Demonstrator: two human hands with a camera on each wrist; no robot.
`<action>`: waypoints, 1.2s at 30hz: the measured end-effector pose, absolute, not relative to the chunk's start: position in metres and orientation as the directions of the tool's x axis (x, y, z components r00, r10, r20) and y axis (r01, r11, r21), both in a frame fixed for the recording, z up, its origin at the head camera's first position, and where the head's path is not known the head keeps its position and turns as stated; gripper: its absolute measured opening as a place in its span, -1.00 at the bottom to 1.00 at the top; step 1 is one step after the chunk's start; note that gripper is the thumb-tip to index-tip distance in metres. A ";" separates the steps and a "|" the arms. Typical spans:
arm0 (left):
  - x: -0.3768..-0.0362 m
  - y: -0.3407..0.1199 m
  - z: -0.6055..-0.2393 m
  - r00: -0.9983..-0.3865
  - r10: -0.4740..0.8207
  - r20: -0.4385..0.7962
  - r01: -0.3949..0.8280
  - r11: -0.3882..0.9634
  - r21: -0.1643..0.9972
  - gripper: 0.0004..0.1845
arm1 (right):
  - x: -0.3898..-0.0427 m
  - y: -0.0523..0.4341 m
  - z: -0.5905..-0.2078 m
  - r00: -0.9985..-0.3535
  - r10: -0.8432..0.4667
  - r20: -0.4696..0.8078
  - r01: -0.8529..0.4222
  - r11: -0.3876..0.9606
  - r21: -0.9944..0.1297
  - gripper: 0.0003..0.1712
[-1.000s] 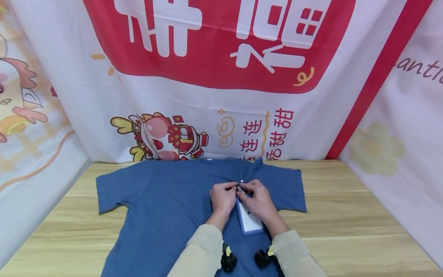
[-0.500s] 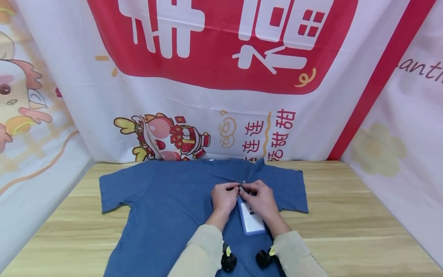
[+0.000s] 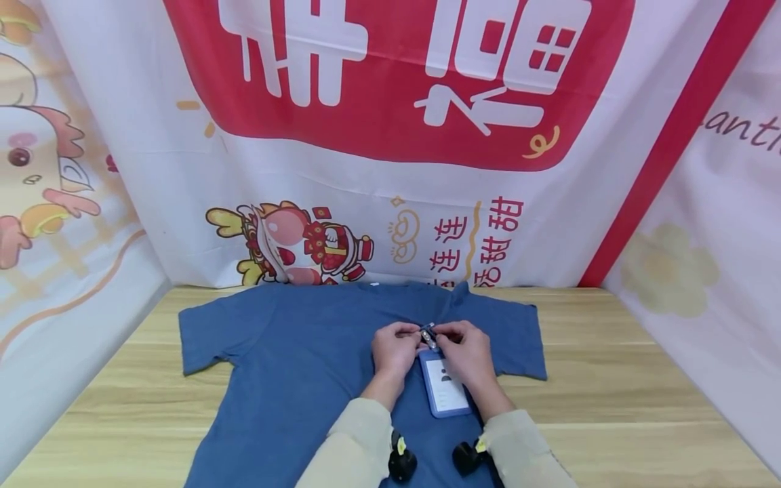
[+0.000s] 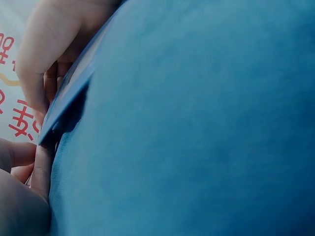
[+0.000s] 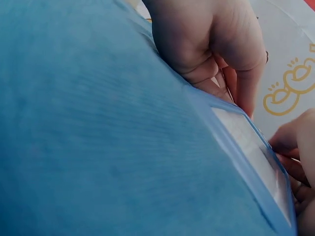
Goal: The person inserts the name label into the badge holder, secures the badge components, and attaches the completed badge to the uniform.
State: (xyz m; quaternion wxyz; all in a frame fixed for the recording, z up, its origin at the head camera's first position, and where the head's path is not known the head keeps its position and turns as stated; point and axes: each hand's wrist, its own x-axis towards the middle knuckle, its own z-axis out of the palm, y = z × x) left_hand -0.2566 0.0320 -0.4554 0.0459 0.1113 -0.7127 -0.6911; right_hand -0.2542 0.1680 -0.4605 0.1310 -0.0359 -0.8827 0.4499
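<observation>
A blue T-shirt (image 3: 299, 373) lies spread flat. On its chest rests a blue-framed ID badge holder (image 3: 451, 400) with a white card, a dark figure printed on it. A metal badge clip (image 3: 429, 337) shows above the holder, between both hands. My left hand (image 3: 392, 349) pinches the clip's left side with thumb and forefinger; whether shirt cloth is caught too, I cannot tell. From the right, my right hand (image 3: 470, 352) pinches the clip, its palm over the holder's upper right edge. In the right wrist view the holder (image 5: 253, 157) lies beneath the fingers.
The shirt lies on a wooden table (image 3: 610, 393). Behind it hangs a white and red printed cloth (image 3: 390, 149), with similar cloth at both sides. Black rounded wrist devices (image 3: 403, 464) sit by the sleeves.
My right hand has shifted slightly right, away from the left, so more of the clip shows. More of the badge card's printed figure is uncovered. The head view has shifted a little.
</observation>
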 end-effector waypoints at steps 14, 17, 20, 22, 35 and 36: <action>-0.245 0.013 -0.449 -0.964 -0.255 -0.069 -0.068 -0.012 0.998 -0.87 | -0.253 0.170 -0.458 -0.956 0.214 0.202 -0.030 0.612 -0.790 -0.86; -0.240 -0.004 -0.439 -0.964 -0.261 -0.050 -0.064 0.046 0.997 -0.84 | -0.251 0.180 -0.455 -0.957 0.190 0.219 -0.048 0.642 -0.765 -0.84; -0.237 -0.028 -0.425 -0.953 -0.300 -0.045 -0.100 0.172 0.980 -0.82 | -0.252 0.192 -0.452 -0.960 0.102 0.262 -0.106 0.732 -0.673 -0.77; -0.236 -0.044 -0.418 -0.952 -0.302 -0.045 -0.134 0.280 0.951 -0.79 | -0.255 0.200 -0.450 -0.959 0.020 0.281 -0.153 0.801 -0.578 -0.67; -0.240 -0.101 -0.426 -0.975 -0.082 -0.206 -0.199 0.737 0.646 -0.11 | -0.265 0.230 -0.447 -0.994 -0.043 -0.104 -0.008 0.949 -0.314 0.07; -0.240 -0.105 -0.425 -0.973 -0.079 -0.217 -0.203 0.743 0.638 -0.05 | -0.267 0.232 -0.447 -0.993 -0.032 -0.117 0.006 0.950 -0.313 0.12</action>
